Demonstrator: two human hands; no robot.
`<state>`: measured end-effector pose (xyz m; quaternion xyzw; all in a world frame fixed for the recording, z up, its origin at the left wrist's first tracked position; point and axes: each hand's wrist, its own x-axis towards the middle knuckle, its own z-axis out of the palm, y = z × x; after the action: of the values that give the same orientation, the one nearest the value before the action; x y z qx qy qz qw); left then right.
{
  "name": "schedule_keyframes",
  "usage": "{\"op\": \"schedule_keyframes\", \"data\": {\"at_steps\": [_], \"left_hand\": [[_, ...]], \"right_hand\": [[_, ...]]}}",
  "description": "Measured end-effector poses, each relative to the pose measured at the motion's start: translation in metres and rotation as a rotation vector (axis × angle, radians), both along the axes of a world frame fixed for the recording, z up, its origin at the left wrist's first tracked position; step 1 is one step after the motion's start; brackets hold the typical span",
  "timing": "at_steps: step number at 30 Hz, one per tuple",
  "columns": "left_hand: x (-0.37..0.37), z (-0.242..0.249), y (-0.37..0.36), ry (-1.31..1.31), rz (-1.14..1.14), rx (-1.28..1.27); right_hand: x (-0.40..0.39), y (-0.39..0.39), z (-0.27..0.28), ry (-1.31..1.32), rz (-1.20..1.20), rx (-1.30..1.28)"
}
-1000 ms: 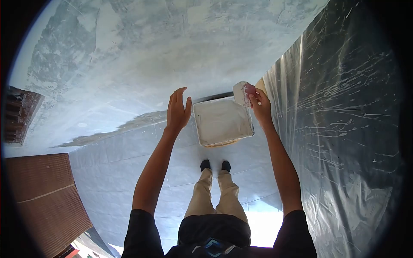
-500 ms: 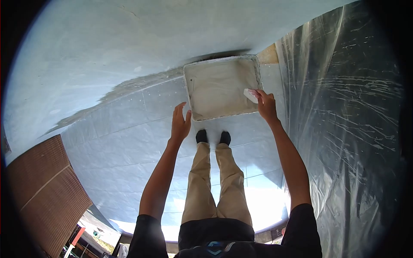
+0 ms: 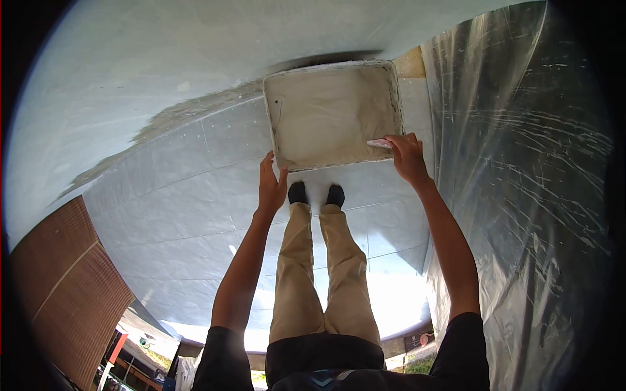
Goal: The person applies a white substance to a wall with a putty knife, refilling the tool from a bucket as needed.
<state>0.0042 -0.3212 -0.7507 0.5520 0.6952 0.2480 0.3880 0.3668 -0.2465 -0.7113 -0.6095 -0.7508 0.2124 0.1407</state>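
Note:
A rectangular tray (image 3: 339, 165) with a grey, smeared inner surface and a crusted rim sits against the foot of the wall. My right hand (image 3: 408, 158) is closed on a small whitish flat piece (image 3: 377, 143), perhaps a scraper or sponge; I cannot tell which. That piece is held over the tray's front right part, seen nearly edge-on. At the front left corner of the tray is my left hand (image 3: 271, 184), with thumb and fingers apart and fingertips right at the rim.
A pale grey wall (image 3: 195, 52) curves over the far side. Clear plastic sheeting (image 3: 515, 163) hangs along the right. Bluish sheet with seams covers the floor (image 3: 189, 195), and my dark-shod feet (image 3: 316, 194) stand just before the tray. A brown corrugated panel (image 3: 72, 287) lies at left.
The tray appears higher and larger in view. My left hand has come up to its corner. In my right hand the whitish piece has turned from broadside to nearly edge-on.

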Motion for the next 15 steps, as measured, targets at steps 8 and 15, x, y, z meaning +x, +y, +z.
{"op": "schedule_keyframes", "data": {"at_steps": [8, 15], "left_hand": [[0.002, -0.007, -0.006, -0.012, 0.031, -0.004], [0.000, -0.009, -0.009, -0.010, 0.032, 0.019]], "right_hand": [[0.009, 0.010, 0.003, 0.013, 0.057, -0.055], [0.011, 0.020, 0.000, -0.028, 0.116, -0.109]]}}
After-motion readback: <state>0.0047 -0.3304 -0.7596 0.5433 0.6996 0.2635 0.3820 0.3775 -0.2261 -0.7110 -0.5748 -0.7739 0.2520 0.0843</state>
